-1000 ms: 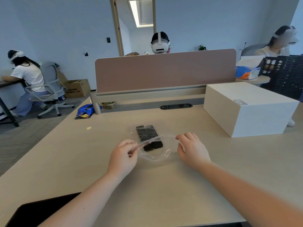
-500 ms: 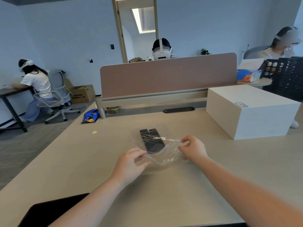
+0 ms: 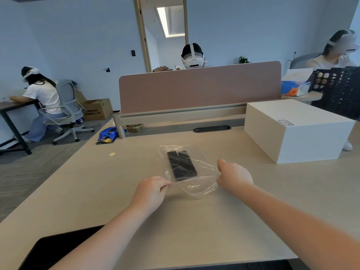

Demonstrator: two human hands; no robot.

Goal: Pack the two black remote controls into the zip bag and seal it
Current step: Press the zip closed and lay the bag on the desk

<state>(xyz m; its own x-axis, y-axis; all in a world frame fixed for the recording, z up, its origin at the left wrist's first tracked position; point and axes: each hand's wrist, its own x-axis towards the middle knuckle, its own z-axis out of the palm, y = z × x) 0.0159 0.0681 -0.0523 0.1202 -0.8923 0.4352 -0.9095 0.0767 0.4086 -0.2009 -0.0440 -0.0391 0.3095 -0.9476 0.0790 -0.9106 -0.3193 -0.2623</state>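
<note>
head view, bag: clear plastic zip bag [image 3: 187, 168] lies flat on the light wood desk [image 3: 194, 221], about mid-width, a bit nearer the front edge than the pink divider panel [image 3: 198, 86] at the back.
head view, remotes: both slim black remote controls [image 3: 181, 164] are inside the bag now, side by side, long ends pointing at the back edge.
head view, left hand: left hand [image 3: 151, 190] has fingers curled tight, pinching the bag's left mouth corner.
head view, right hand: right hand [image 3: 233, 177] pinches the right corner the same way.
what changed: a second ago the mouth was slack and bunched, now it's pulled out straight between the hands.
meaning: packing looks done, only the zip is left to press shut, I'd guess.
bystander stuff: plain white box [image 3: 296, 129] sits well apart near the right edge.
</note>
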